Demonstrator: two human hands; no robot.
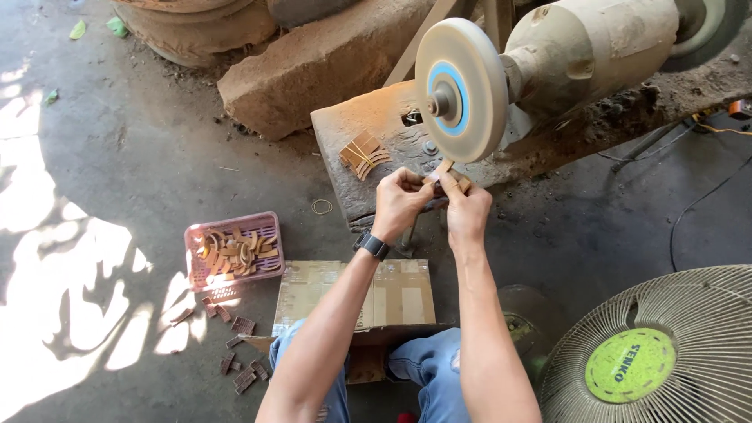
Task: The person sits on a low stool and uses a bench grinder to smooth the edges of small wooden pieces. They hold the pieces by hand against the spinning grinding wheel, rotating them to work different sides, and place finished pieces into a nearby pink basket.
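Wooden piece: small tan wooden piece [443, 174] pinched between both hands, its upper end at the lower rim of the grinding wheel; whether it touches the wheel cannot be told.
Basket: pink plastic basket [193, 235] on the floor at the left, holding a heap of curved brown wooden pieces [235, 253].
Scattered bits: dark little wooden blocks [235, 352] on the floor just below the basket, some in sunlight, some in shade.
Cardboard box: flat taped cardboard box [392, 296] on the floor under the forearms, in front of knees in blue jeans.
Left hand: left hand [399, 201], black wristwatch [371, 245] on the wrist, its grip narrow and closed on the left side of the wooden piece.
Counter: rough, dusty counter [352, 172] carrying a small stack of curved wooden pieces [363, 153] to the left of the wheel.
Grinding wheel: pale round grinding wheel [460, 90] with a blue ring around its hub, mounted on a dust-coated motor [587, 55].
Right hand: right hand [468, 210], just beside the left, grip closed on the right end of the same piece.
Fan: round wire-caged fan [666, 345] with a green centre disc, low at the right.
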